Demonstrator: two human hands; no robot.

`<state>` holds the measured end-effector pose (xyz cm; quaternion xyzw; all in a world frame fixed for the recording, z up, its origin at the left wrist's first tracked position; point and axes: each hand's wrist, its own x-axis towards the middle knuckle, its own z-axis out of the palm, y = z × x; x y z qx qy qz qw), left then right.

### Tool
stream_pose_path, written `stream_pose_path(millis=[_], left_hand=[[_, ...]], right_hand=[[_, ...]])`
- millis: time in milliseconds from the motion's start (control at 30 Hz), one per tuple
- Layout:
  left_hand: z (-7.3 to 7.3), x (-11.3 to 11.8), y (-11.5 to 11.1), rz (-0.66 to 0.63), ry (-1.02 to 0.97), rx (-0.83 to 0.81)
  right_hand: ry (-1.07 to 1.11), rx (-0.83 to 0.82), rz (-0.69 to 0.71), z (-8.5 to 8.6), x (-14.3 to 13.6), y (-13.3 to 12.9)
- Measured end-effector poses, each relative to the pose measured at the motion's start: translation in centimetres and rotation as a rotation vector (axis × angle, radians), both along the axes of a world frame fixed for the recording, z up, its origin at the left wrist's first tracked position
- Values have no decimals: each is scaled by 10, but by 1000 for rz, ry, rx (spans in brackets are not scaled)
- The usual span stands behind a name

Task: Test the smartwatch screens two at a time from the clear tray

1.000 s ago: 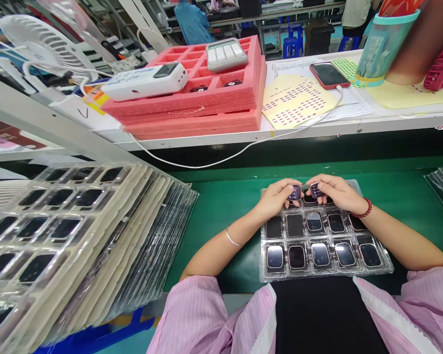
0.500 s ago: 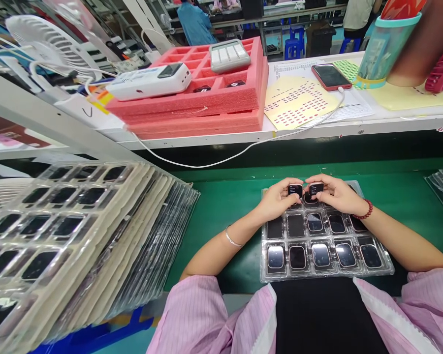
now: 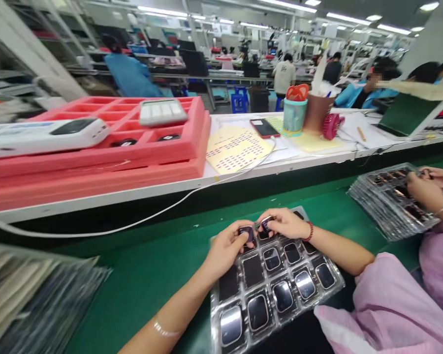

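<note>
My left hand (image 3: 225, 248) pinches a smartwatch (image 3: 246, 232), a dark rounded-square body, between thumb and fingers. Close beside it, my right hand (image 3: 287, 224) grips a second smartwatch (image 3: 266, 224), tilted, with small light text on its screen. Both are held just above the far edge of a clear plastic tray (image 3: 214, 322) on the green bench. Several smartwatches with dark glossy faces, such as a front-row smartwatch (image 3: 258, 312), lie in the tray's compartments. Two compartments at its left side hold no watch. My hands cover part of the tray's back row.
Stacked plastic trays (image 3: 40, 300) stand at the left. To the right, a co-worker's hands (image 3: 424, 189) work over another tray stack (image 3: 384, 211). The shelf carries red foam (image 3: 162, 167), a phone (image 3: 265, 129) and cups (image 3: 294, 117). A white cable (image 3: 170, 214) droops along the shelf front.
The view has swung right and up, bringing the co-worker's hands and more of the room into sight. Both watches stay in my hands, and the right one is now more tilted.
</note>
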<state>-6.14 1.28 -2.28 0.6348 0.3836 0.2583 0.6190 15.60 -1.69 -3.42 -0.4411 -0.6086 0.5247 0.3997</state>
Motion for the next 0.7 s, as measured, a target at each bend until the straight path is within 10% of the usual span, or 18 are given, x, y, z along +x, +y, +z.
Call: stream_pose_path(millis=[700], left_hand=[[-1, 2, -3, 28, -95, -23]], right_hand=[[4, 60, 21, -3, -1, -3]])
